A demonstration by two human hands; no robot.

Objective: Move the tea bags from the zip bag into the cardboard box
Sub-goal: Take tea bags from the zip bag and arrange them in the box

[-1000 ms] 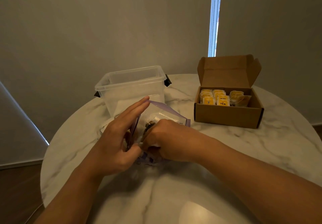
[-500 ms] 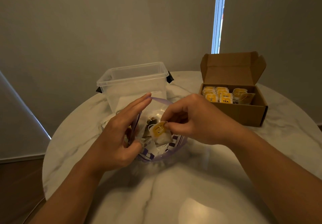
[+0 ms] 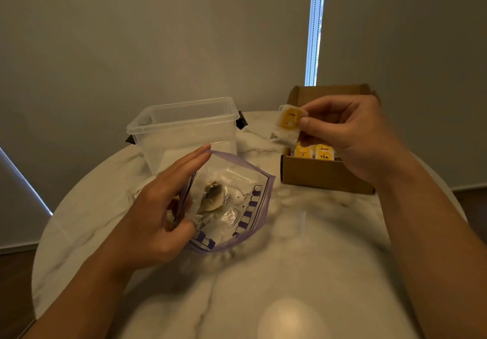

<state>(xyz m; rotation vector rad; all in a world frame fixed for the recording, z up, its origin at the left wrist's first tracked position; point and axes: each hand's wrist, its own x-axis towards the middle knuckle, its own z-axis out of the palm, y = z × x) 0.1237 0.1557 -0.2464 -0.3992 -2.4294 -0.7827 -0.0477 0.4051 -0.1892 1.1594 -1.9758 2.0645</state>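
Observation:
A clear zip bag (image 3: 237, 207) with purple edges lies open on the marble table, with several tea bags inside. My left hand (image 3: 160, 212) pinches the bag's near rim and holds its mouth open. My right hand (image 3: 350, 133) pinches a white tea bag (image 3: 287, 125) with a yellow tag, held in the air over the left end of the open cardboard box (image 3: 324, 178). Several yellow-tagged tea bags (image 3: 315, 152) stand in the box. My right hand hides most of the box's inside.
An empty clear plastic tub (image 3: 184, 130) with black clips stands behind the zip bag. The round marble table (image 3: 303, 246) ends close to the box on the right. Grey blinds hang behind, with a bright gap (image 3: 315, 27).
My right hand drew a tea bag out of the zip bag and carried it up and to the right, over the box. My left hand kept hold of the bag's rim.

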